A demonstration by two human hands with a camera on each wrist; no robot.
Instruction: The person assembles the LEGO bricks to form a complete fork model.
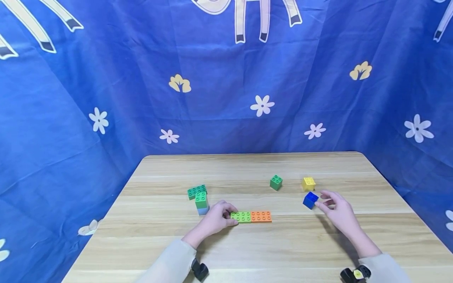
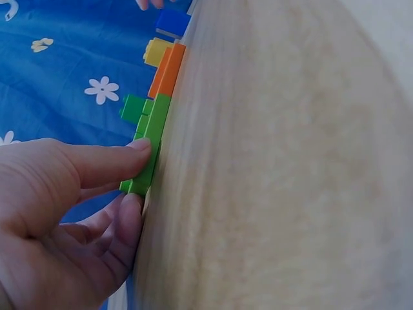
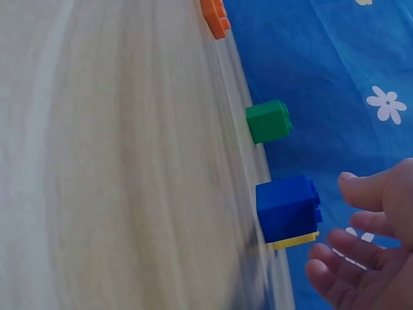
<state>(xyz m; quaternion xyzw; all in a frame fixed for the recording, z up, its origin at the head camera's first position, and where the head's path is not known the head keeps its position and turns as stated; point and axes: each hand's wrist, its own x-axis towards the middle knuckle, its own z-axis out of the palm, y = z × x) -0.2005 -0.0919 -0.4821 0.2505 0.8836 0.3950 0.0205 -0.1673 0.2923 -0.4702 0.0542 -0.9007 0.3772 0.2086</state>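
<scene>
My left hand (image 1: 216,218) pinches the left end of a light green brick (image 1: 244,217) between thumb and fingers. An orange brick (image 1: 261,216) lies end to end with it on the right, both flat on the table. Just right of a dark blue brick (image 1: 310,200) is my right hand (image 1: 337,212), its fingers loosely bent and nothing in them. The right wrist view shows a gap between the thumb (image 3: 355,187) and the blue brick (image 3: 287,208), which rests on the table.
Behind the blue brick stands a yellow brick (image 1: 308,184), with a small green brick (image 1: 276,182) to its left. By my left hand, a green brick (image 1: 201,199) sits on a light blue one (image 1: 203,211), in front of a dark green brick (image 1: 196,191). A blue curtain (image 1: 226,129) surrounds the wooden table (image 1: 269,251).
</scene>
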